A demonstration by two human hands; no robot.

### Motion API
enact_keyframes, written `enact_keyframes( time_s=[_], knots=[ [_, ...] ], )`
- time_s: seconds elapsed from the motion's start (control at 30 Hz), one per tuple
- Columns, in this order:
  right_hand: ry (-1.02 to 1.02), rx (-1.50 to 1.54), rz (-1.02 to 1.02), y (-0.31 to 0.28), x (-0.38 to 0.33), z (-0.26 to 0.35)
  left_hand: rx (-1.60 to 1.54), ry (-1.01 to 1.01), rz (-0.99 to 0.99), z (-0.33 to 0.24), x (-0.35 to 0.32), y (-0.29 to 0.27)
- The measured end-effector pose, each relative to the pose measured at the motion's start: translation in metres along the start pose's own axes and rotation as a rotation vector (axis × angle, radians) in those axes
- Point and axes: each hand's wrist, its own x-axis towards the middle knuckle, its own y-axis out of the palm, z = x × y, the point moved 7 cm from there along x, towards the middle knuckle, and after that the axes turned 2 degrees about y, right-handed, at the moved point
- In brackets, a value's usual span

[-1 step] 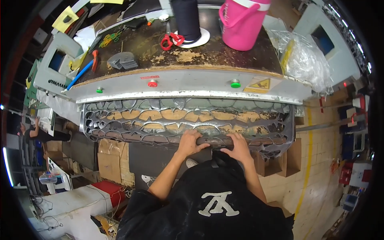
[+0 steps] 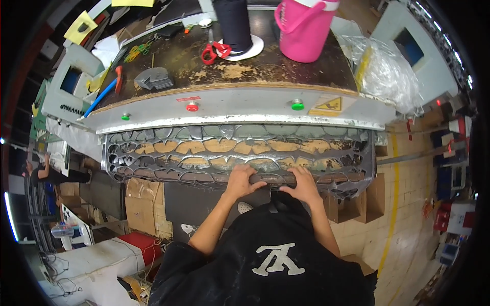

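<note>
A dark grey sheet full of rounded cut-out holes (image 2: 204, 154) lies in front of the machine bench, with tan and worn green board showing through the holes. My left hand (image 2: 242, 182) is closed over its near edge, fingers on top and thumb pointing inward. Just right of it, my right hand (image 2: 304, 186) grips the same edge in the same way. A short gap separates the two thumbs. Fingertips under the edge are hidden. At the right end the sheet's webbing droops past the edge.
On the bench top (image 2: 189, 76) stand a pink jug (image 2: 303, 35) and a black thread cone (image 2: 234, 25), beside red-handled scissors (image 2: 209, 53) and grey cut pieces (image 2: 154, 78). Green buttons and a red button (image 2: 192, 106) line its front. Cardboard boxes (image 2: 375, 199) sit below right. Another person (image 2: 61, 176) stands far left.
The bench and things on it sit slightly further left and higher in the picture. Both hands keep their hold on the sheet's edge.
</note>
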Motion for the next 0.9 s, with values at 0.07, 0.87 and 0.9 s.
enact_keyframes(
  time_s=[0.07, 0.87, 0.9],
  knots=[
    [0.092, -0.055, 0.245, 0.009, 0.014, -0.004, 0.000, 0.011, -0.040, -0.001, 0.000, -0.002],
    [0.083, 0.134, 0.228, 0.025, 0.105, -0.007, -0.181, -0.177, -0.333, 0.044, 0.039, -0.005],
    [-0.160, 0.111, 0.002, 0.024, 0.121, -0.005, -0.096, -0.173, -0.266, 0.044, 0.057, 0.000]
  ],
)
